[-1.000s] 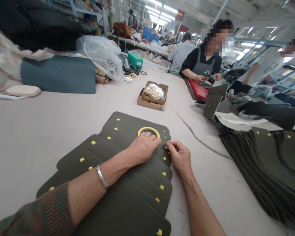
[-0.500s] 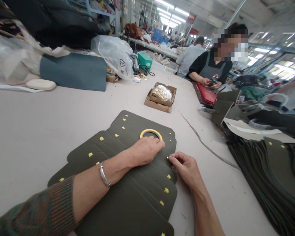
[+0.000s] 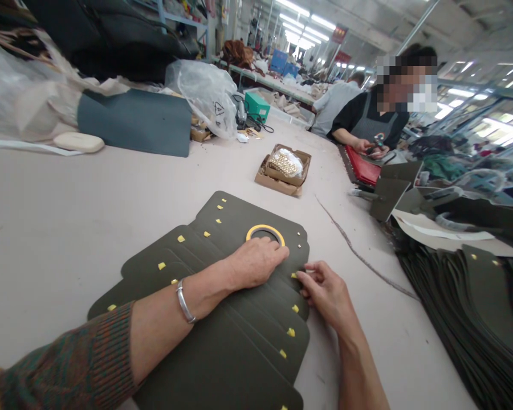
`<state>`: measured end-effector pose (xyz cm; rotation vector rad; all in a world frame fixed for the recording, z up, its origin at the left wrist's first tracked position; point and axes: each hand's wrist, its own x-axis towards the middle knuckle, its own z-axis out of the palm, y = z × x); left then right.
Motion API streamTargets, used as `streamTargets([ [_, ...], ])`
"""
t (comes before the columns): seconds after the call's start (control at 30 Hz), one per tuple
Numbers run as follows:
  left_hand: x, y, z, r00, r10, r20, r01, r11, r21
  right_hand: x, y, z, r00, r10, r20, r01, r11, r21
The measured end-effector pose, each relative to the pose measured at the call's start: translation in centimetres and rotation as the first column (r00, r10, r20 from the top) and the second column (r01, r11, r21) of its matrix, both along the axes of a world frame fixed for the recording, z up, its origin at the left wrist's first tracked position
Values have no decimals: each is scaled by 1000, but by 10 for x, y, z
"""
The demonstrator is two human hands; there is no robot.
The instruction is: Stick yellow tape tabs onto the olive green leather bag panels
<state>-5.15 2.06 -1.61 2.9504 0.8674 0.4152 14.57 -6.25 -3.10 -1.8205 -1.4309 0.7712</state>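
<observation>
A dark olive panel [image 3: 222, 353], leather-like with creased lines and notched edges, lies flat before me. Small yellow tape pieces [image 3: 291, 332] dot its two sides. My left hand [image 3: 256, 262] rests on the panel, fingers curled over the near rim of a yellow tape roll [image 3: 265, 229]; its fingertips are partly hidden. Beside the panel's right edge is my right hand [image 3: 325, 287], its thumb tip at one yellow tape piece [image 3: 294, 275]. The index finger stands slightly apart from the thumb, and the other fingers are curled. Two small shiny studs [image 3: 299, 246] show near the panel's upper right corner.
Beyond the panel sits a cardboard box [image 3: 282, 185] of gold-coloured studs [image 3: 285, 163]. Stacked dark panels [image 3: 448, 319] fill the right side. A cord [image 3: 350, 245] lies between. A co-worker [image 3: 376, 122] handles a red piece [image 3: 361, 166]. Plastic bags [image 3: 205, 97] are at the back left.
At my right thumb a yellow tape piece now shows where a small shiny spot was. My right index finger has parted from the thumb. The left hand stays on the tape roll.
</observation>
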Motion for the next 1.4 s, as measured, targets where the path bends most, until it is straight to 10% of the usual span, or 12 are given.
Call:
streamTargets([
  [0.47,0,1,6,997,-23,78,26,999,-33,-17,5,1,931,18,364,-54,994,90],
  [0.83,-2,3,7,967,-93,235,118,989,-95,-6,5,11,946,248,211,-237,969,-76],
  [1.03,0,-2,4,944,-100,315,156,975,-157,-4,4,4,998,51,-25,-40,947,318],
  [1.4,4,-7,-2,950,-71,305,118,983,-139,-27,7,7,968,66,244,-191,822,537],
])
